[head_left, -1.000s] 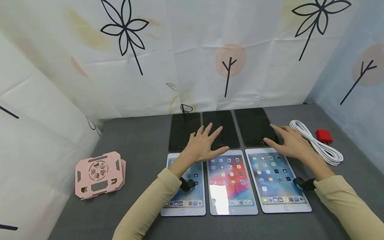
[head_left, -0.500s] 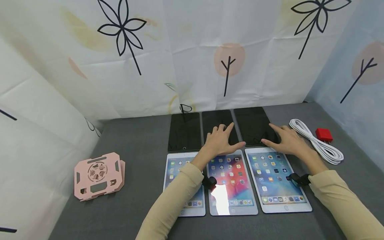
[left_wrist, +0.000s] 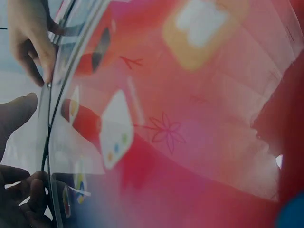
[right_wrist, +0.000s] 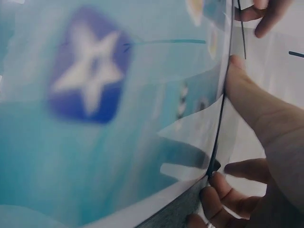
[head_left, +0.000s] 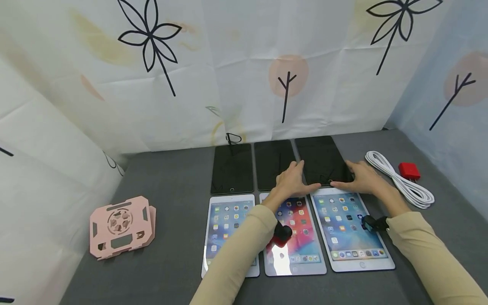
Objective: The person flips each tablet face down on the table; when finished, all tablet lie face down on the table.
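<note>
A black tablet (head_left: 320,159), its screen dark, lies flat at the right end of the back row. My left hand (head_left: 289,183) is at its lower left corner, fingers along the side and thumb stretched toward the bottom edge. Opposite it, my right hand (head_left: 365,180) has its fingers by the right side and its thumb at the bottom edge. Below the hands lie a lit white tablet (head_left: 345,226) and another with a red wallpaper (head_left: 303,226), the latter partly under my left forearm. Close-up lit screens (left_wrist: 156,118) (right_wrist: 142,142) fill much of both wrist views.
Two more black tablets (head_left: 233,165) (head_left: 271,163) continue the back row. A third lit white tablet (head_left: 225,220) lies front left, partly behind the left sleeve. A pink slotted stand (head_left: 122,226) lies far left; a coiled white cable (head_left: 404,182) and red plug adapter (head_left: 409,170) lie right.
My left hand has moved right, from over the middle black tablet to the left side of the right one, its spread fingers drawing together. My right hand has stayed nearly in place.
</note>
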The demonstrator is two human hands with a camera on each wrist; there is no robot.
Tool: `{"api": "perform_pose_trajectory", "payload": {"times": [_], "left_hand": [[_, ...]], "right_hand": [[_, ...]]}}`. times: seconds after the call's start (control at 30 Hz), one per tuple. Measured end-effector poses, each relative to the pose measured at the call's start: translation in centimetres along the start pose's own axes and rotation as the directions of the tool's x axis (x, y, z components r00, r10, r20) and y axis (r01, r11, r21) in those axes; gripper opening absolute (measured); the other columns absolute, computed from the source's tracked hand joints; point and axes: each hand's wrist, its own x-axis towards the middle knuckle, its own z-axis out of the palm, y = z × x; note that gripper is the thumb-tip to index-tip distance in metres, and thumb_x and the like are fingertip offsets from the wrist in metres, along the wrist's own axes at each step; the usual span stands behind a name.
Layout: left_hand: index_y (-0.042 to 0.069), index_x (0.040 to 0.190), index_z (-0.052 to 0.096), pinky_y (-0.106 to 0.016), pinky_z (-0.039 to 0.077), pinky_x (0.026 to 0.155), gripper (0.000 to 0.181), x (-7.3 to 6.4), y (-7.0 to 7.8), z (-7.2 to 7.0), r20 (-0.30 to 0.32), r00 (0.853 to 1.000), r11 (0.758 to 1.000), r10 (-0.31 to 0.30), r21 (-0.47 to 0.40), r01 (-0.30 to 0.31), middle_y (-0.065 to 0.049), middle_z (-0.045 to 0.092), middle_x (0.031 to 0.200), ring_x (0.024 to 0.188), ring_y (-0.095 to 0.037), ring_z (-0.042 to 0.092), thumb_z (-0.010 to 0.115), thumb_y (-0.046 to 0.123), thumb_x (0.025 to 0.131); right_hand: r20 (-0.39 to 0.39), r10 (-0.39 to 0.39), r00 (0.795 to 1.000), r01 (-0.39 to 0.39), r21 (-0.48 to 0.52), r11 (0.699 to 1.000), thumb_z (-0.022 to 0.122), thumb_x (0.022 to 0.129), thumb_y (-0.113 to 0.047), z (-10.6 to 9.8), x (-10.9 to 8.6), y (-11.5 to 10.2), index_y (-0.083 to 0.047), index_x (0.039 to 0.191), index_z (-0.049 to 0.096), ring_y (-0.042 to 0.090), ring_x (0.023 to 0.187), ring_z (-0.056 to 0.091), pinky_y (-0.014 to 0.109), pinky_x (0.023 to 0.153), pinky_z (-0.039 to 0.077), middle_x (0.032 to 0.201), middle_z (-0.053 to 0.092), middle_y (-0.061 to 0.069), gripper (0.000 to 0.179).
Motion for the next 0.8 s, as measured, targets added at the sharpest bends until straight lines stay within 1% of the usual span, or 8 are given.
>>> {"api": "perform_pose_trajectory", "payload": {"times": [0.1,0.17,0.27,0.33,0.43,0.53,0.67,0.8], "left_hand": [[0.017,0.161,0.033,-0.031,0.05,0.08,0.09,0.4,0.2,0.4,-0.001,1.0,0.996,-0.002,0.091,0.002,-0.003,0.045,0.154,0.105,-0.017,0.065,0.064,0.064,0.091],[0.018,0.161,0.034,-0.028,0.047,0.072,0.087,0.6,0.3,0.6,0.0,1.0,0.99,-0.008,0.14,0.008,-0.004,0.044,0.154,0.093,-0.015,0.064,0.061,0.064,0.093],[0.018,0.16,0.036,-0.026,0.042,0.065,0.081,0.7,0.5,0.7,0.002,1.0,0.983,-0.017,0.182,0.016,-0.005,0.043,0.153,0.08,-0.014,0.058,0.059,0.062,0.095],[0.018,0.16,0.036,-0.025,0.04,0.062,0.081,0.7,0.5,0.8,0.001,1.0,0.982,-0.024,0.186,0.023,-0.005,0.042,0.155,0.074,-0.013,0.056,0.058,0.062,0.096],[0.018,0.161,0.034,-0.024,0.039,0.059,0.083,0.7,0.5,0.9,-0.008,0.999,0.985,-0.04,0.167,0.041,-0.005,0.039,0.155,0.067,-0.012,0.054,0.06,0.062,0.095],[0.016,0.159,0.038,-0.022,0.038,0.055,0.083,0.7,0.4,1.0,-0.02,0.998,0.987,-0.056,0.149,0.058,-0.006,0.036,0.155,0.061,-0.011,0.053,0.06,0.063,0.094],[0.017,0.155,0.045,-0.021,0.037,0.05,0.079,0.7,0.4,1.2,-0.03,0.998,0.984,-0.06,0.166,0.064,-0.006,0.035,0.152,0.058,-0.009,0.051,0.059,0.065,0.094],[0.019,0.156,0.044,-0.021,0.037,0.051,0.078,0.7,0.4,1.3,-0.028,0.998,0.979,-0.058,0.192,0.063,-0.006,0.035,0.152,0.059,-0.01,0.051,0.057,0.066,0.095]], "right_hand": [[0.031,0.018,0.999,-0.019,0.015,1.0,0.073,0.089,-0.05,-0.1,0.3,0.0,0.025,0.147,0.027,0.06,0.128,0.045,0.072,0.103,0.042,0.137,0.049,0.046,0.106],[0.042,0.025,0.999,-0.027,0.033,0.999,0.073,0.089,-0.049,-0.1,0.5,0.0,0.027,0.146,0.028,0.06,0.128,0.046,0.07,0.103,0.043,0.138,0.047,0.047,0.105],[0.049,0.037,0.998,-0.041,0.084,0.996,0.075,0.089,-0.048,-0.1,0.6,0.0,0.027,0.146,0.028,0.061,0.129,0.046,0.069,0.103,0.044,0.138,0.043,0.05,0.105],[0.057,0.048,0.997,-0.055,0.123,0.991,0.076,0.089,-0.046,0.0,0.6,0.0,0.026,0.147,0.026,0.062,0.129,0.046,0.07,0.103,0.044,0.139,0.042,0.051,0.105],[0.074,0.07,0.995,-0.082,0.174,0.981,0.076,0.089,-0.044,0.0,0.7,0.0,0.024,0.15,0.022,0.063,0.129,0.044,0.07,0.104,0.043,0.141,0.039,0.052,0.105],[0.085,0.095,0.992,-0.111,0.204,0.973,0.077,0.089,-0.041,0.1,0.7,0.0,0.023,0.151,0.02,0.062,0.13,0.043,0.07,0.106,0.041,0.142,0.036,0.052,0.105],[0.085,0.131,0.988,-0.148,0.241,0.959,0.078,0.089,-0.039,0.2,0.8,-0.1,0.021,0.152,0.02,0.059,0.129,0.041,0.069,0.108,0.039,0.143,0.035,0.05,0.105],[0.097,0.16,0.982,-0.182,0.306,0.935,0.079,0.088,-0.034,0.3,0.7,-0.1,0.02,0.153,0.017,0.058,0.13,0.039,0.07,0.111,0.035,0.144,0.032,0.05,0.104]]}}
